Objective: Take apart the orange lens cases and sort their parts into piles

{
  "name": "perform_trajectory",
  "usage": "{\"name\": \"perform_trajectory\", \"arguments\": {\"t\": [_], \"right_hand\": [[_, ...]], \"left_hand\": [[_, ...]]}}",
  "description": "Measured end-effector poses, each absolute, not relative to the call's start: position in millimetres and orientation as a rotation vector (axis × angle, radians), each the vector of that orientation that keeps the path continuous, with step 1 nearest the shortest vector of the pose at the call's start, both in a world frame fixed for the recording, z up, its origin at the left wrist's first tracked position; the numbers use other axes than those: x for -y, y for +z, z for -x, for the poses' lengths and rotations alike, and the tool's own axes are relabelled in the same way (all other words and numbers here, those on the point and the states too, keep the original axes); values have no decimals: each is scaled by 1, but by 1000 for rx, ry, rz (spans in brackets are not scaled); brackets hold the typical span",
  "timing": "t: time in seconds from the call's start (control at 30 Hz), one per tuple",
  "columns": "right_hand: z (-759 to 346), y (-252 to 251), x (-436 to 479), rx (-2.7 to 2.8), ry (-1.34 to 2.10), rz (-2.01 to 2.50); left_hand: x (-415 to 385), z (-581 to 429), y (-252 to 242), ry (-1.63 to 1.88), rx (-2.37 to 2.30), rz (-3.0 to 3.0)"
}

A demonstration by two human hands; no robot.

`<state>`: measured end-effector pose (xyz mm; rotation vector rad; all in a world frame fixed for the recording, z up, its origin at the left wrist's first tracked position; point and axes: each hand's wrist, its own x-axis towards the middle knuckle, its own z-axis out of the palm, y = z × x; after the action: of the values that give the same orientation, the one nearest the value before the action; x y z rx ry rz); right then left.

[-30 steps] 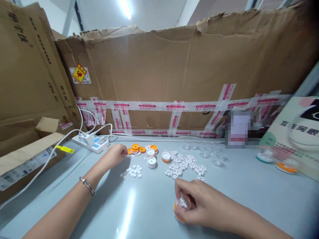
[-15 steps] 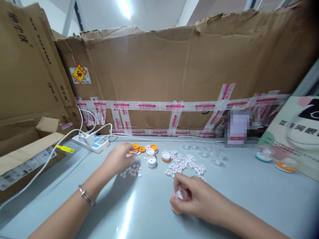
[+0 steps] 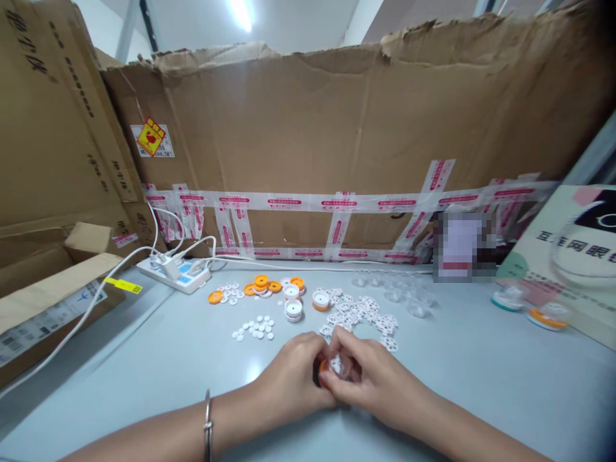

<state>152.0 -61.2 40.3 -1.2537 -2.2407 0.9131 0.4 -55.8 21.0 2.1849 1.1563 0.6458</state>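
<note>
A small round case (image 3: pixel 338 364) with an orange base and a clear dome is held between my two hands near the front middle of the table. Something white shows inside the dome. My right hand (image 3: pixel 378 380) pinches the dome with thumb and fingers. Curled around the base from the other side is my left hand (image 3: pixel 289 373), its fingertips partly hidden. White perforated pieces (image 3: pixel 353 313) lie in a pile just beyond the right hand. Small white discs (image 3: pixel 255 328) are scattered beyond the left hand.
Orange rings (image 3: pixel 260 282) and white round bases (image 3: pixel 292 310) stand at the back middle. Clear domes (image 3: pixel 416 308) lie right of them. Two domed cases, one orange-based (image 3: pixel 547 317), sit far right. A power strip (image 3: pixel 180 277) lies back left, before a large cardboard box (image 3: pixel 298 128).
My left hand has come from the orange rings at the back to the domed case, joining my right hand. The case has moved slightly up and left.
</note>
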Motion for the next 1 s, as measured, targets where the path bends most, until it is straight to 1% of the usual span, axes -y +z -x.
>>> {"name": "perform_trajectory", "arguments": {"t": [0.13, 0.27, 0.43, 0.53, 0.7, 0.77, 0.83, 1.0], "right_hand": [[-162, 52, 63, 2314, 805, 1129], [-177, 65, 61, 2201, 672, 1119], [-197, 59, 37, 1952, 710, 1238], [-209, 54, 18, 1698, 841, 1221], [-214, 55, 9, 1272, 1315, 1103], [-214, 56, 10, 1217, 1410, 1077], [-216, 56, 8, 1222, 1380, 1077], [-230, 53, -5, 1205, 1030, 1123]], "left_hand": [[57, 1, 24, 590, -1163, -2206], [57, 4, 26, 573, -1193, -2205], [56, 6, 27, 601, -1101, -2243], [56, 8, 28, 603, -1055, -2258], [54, 11, 30, 557, -1035, -2255], [54, 12, 30, 545, -1031, -2257], [55, 12, 31, 535, -1021, -2255], [57, 12, 33, 553, -1022, -2253]]}}
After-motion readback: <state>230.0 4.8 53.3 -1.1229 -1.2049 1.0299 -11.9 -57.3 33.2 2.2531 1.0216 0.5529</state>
